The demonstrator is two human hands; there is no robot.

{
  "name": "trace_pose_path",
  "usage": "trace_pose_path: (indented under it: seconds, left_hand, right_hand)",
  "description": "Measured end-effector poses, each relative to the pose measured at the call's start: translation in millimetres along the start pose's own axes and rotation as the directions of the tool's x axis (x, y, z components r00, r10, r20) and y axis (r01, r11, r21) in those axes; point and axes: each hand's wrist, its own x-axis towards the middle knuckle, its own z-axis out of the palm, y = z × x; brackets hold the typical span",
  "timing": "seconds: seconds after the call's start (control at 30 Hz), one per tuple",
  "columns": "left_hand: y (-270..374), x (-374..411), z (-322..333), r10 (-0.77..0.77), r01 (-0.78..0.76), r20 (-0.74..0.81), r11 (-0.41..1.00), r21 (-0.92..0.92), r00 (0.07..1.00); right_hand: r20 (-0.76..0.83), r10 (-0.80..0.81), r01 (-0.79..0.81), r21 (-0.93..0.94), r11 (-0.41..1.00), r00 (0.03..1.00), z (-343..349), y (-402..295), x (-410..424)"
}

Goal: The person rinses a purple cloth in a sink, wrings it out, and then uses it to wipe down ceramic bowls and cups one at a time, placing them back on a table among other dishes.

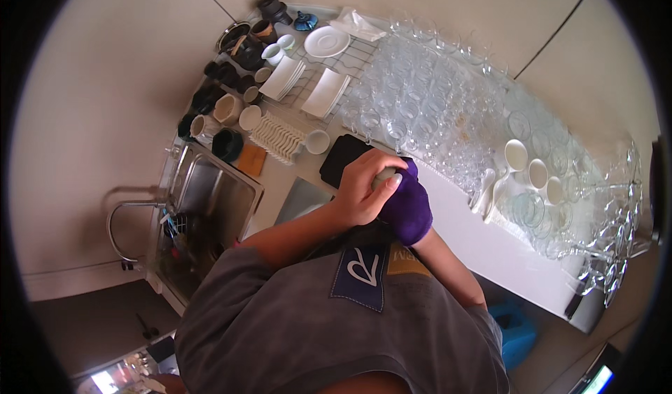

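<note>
In front of my chest, my left hand (pixel 365 186) curls its fingers around a small pale rounded item (pixel 385 177), probably a cup, mostly hidden by the fingers. A purple cloth (pixel 409 205) covers my right hand (pixel 407 210) and presses against the same item from the other side. Both hands meet over the counter's near edge. Just beyond my left hand lies a black tray or mat (pixel 344 157). Rows of clear glasses (pixel 415 94) stand behind the cloth.
At left is a steel sink (pixel 210 194) with a curved faucet (pixel 113 220). A wire rack (pixel 362 52) bears white rectangular plates (pixel 325 92) and a round saucer (pixel 326 42). White mugs (pixel 515 155) and spoons (pixel 496 197) lie right. Stemmed glasses (pixel 619 236) hang or stand far right.
</note>
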Motion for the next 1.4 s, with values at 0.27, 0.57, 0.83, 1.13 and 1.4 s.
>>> trace_pose_path:
  seconds: [0.27,0.57,0.83,1.13,1.4]
  left_hand:
    - [2,8,-3,-0.320,0.322,0.215,0.946,0.028,0.923]
    - [-56,-3,-52,-0.652,0.737,0.358,0.517,-0.436,0.669]
    - [-100,5,-135,-0.554,0.398,0.214,0.235,-0.887,0.804]
    - [-156,38,-206,-0.476,0.406,0.013,0.734,-0.544,0.879]
    - [-224,103,-268,-0.352,0.381,-0.177,0.908,0.177,0.919]
  right_hand:
    - [0.277,-0.216,0.226,-0.007,0.974,0.936,1,14,9]
    - [0.363,0.185,0.050,-0.551,0.833,0.913,12,11,26]
    - [0.321,0.148,-0.008,-0.398,0.917,0.936,2,5,35]
    - [0.275,0.375,-0.224,-0.454,0.862,0.885,24,5,54]
    - [0.226,0.580,-0.380,-0.565,0.732,0.782,43,18,58]
